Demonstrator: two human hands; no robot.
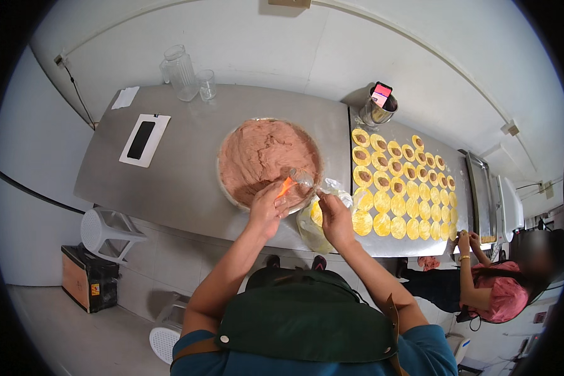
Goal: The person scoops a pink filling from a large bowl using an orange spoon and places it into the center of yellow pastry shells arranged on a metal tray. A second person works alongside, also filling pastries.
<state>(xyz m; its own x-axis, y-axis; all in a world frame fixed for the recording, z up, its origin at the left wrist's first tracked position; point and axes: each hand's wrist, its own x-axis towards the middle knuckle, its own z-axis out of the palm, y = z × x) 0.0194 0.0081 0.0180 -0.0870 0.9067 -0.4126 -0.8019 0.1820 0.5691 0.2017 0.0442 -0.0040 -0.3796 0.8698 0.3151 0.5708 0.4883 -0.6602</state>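
Observation:
A large round bowl of pinkish-brown ground filling [268, 150] stands on the steel table. Over its lower right part, my left hand [269, 207] holds an orange-handled utensil [286, 185], whose far end lies by the filling. My right hand [334, 214] is at the bowl's right rim, its fingers closed on a thin utensil whose kind I cannot tell. Beside and partly under that hand sits a clear plastic bag [312, 230] with yellow wrappers inside. Rows of round yellow wrappers [362, 222] lie to the right; those in the upper rows carry lumps of filling [365, 176].
A metal container [378, 113] holding a phone [382, 94] stands behind the wrappers. A glass pitcher [181, 75], a glass [207, 87] and a white card with a black phone-like object [141, 140] are at left. Another person [493, 286] works at the far right, near a metal tray [481, 197].

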